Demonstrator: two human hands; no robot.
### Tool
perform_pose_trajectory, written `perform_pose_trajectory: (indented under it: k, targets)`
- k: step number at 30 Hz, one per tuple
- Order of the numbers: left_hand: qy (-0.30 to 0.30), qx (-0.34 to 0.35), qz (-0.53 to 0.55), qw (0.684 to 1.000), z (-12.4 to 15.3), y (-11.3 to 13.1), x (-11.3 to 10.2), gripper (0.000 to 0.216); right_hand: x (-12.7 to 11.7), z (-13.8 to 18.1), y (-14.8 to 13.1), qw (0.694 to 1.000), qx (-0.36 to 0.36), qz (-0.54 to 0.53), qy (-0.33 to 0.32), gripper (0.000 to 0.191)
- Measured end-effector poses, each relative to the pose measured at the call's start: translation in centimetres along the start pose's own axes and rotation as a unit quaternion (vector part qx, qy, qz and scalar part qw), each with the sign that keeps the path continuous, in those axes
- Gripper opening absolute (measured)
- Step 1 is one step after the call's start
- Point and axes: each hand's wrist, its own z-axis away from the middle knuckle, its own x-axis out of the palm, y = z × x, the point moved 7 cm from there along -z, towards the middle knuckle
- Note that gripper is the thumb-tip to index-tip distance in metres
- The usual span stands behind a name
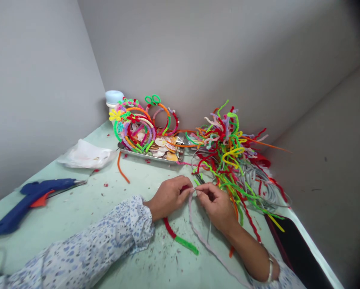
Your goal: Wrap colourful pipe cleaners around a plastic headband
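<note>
My left hand (169, 196) is closed in a pinch on a band wrapped in fuzzy red and green pipe cleaner (186, 244). The band's red part runs under the hand, and its green end lies toward me. Fingertips nearly meeting it, my right hand (216, 204) pinches a pale lilac pipe cleaner (195, 228) at the band's tip. That pipe cleaner's long tail droops between my hands and reaches my right forearm. Fingers hide the exact joint. A thin grey wire (209, 233) shows beside the tail.
Colourful pipe cleaners (228, 148) and grey wire loops (261, 184) heap up at right. Finished-looking headbands (138, 124) stand on a metal tray (168, 160) of shells. A blue glue gun (35, 200), a white plastic bag (86, 154) and a dark flat object (297, 249) lie around.
</note>
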Motion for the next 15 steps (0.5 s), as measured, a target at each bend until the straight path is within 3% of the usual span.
perform_pose_trajectory:
  k: [10,15]
  targets:
    - [0.004,-0.029,0.037,0.999,-0.16,-0.24,-0.45,0.015,-0.19,-0.2,0.68,0.999,0.015,-0.029,0.015,0.015]
    - [0.011,-0.02,0.056,0.998,-0.26,-0.09,-0.55,0.016,0.01,-0.29,0.87,0.989,0.052,-0.141,-0.017,0.026]
